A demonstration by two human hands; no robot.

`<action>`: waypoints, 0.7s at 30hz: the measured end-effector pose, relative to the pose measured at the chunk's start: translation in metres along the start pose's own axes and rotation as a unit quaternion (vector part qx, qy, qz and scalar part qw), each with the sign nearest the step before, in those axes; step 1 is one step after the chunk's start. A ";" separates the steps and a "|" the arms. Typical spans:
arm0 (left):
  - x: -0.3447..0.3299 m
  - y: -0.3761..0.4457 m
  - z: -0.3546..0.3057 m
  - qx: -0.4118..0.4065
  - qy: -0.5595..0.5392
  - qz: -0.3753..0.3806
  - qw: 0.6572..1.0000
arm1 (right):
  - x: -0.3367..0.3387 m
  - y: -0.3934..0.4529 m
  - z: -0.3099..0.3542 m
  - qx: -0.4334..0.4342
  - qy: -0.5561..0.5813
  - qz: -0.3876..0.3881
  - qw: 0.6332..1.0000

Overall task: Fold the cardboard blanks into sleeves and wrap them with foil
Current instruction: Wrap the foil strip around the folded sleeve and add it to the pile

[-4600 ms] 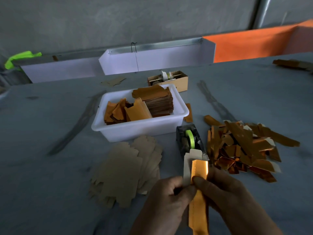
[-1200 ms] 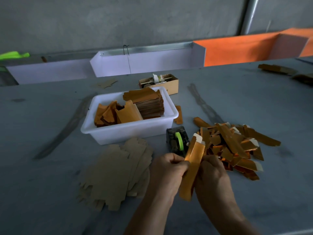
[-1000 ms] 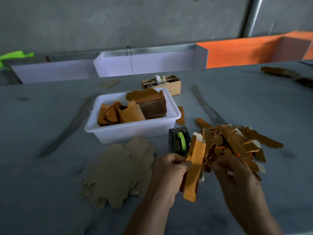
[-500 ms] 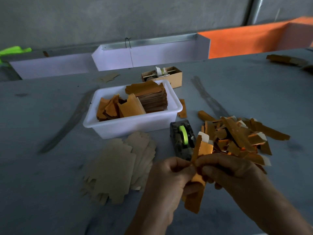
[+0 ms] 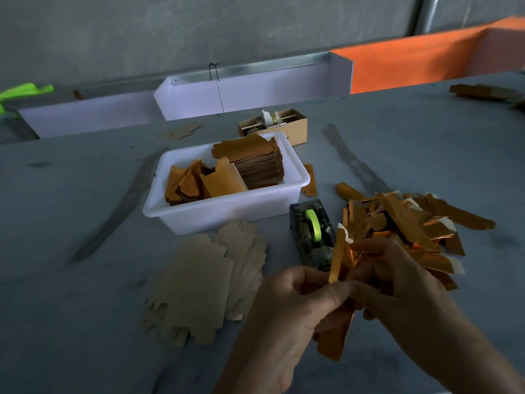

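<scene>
Grey worktable (image 5: 85, 280) fills the view, grey wall behind, white and orange low dividers along its far edge. Near the near edge, both hands meet over one foil-wrapped sleeve (image 5: 339, 258), held upright and tilted, white cardboard tip showing at its top, lower end hanging below the fingers. Left hand (image 5: 289, 311) grips the sleeve's middle, thumb curled across its front. Right hand (image 5: 397, 291) pinches the sleeve's upper part from the right side, fingers curled around it. Just beyond the hands sits a dark tape dispenser (image 5: 311, 233) with a lime-green roll. Right of it, a loose pile of finished foil sleeves (image 5: 403, 223) spreads toward the right edge, some with white ends showing. Left of the dispenser, a fanned stack of plain brown cardboard blanks (image 5: 210, 282) lies flat. Toward the middle, a white plastic tub (image 5: 224, 214) holds orange foil pieces and a tall stack of sheets. Small open cardboard box (image 5: 279, 123) behind the tub. A few more orange pieces near the far right corner (image 5: 483, 92).
</scene>
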State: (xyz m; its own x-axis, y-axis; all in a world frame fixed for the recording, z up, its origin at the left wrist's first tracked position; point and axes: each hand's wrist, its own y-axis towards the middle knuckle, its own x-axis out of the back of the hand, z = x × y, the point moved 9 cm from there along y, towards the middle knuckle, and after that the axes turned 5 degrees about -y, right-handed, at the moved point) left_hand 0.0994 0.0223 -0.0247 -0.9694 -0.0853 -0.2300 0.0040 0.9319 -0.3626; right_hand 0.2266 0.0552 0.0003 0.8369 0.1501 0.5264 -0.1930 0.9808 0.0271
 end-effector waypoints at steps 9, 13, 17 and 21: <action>0.004 0.000 0.001 -0.076 0.087 -0.080 0.990 | 0.001 -0.004 -0.003 -0.010 -0.069 -0.030 0.997; 0.006 -0.002 0.002 -0.121 0.102 -0.136 0.978 | 0.002 -0.005 0.003 -0.007 -0.126 -0.054 0.991; 0.005 -0.008 -0.002 -0.176 0.140 -0.175 0.959 | 0.007 -0.006 0.012 0.006 -0.200 -0.090 0.976; 0.018 -0.008 -0.005 -0.164 0.098 -0.186 0.964 | 0.011 -0.003 0.009 -0.008 -0.272 -0.070 0.960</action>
State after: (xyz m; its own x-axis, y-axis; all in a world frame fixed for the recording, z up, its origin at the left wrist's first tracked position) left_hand 0.0811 0.0149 -0.0216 -0.9169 -0.3963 0.0477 -0.3989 0.9139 -0.0746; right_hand 0.2318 0.0531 0.0132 0.4624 -0.0653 0.8843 -0.0866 0.9892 0.1184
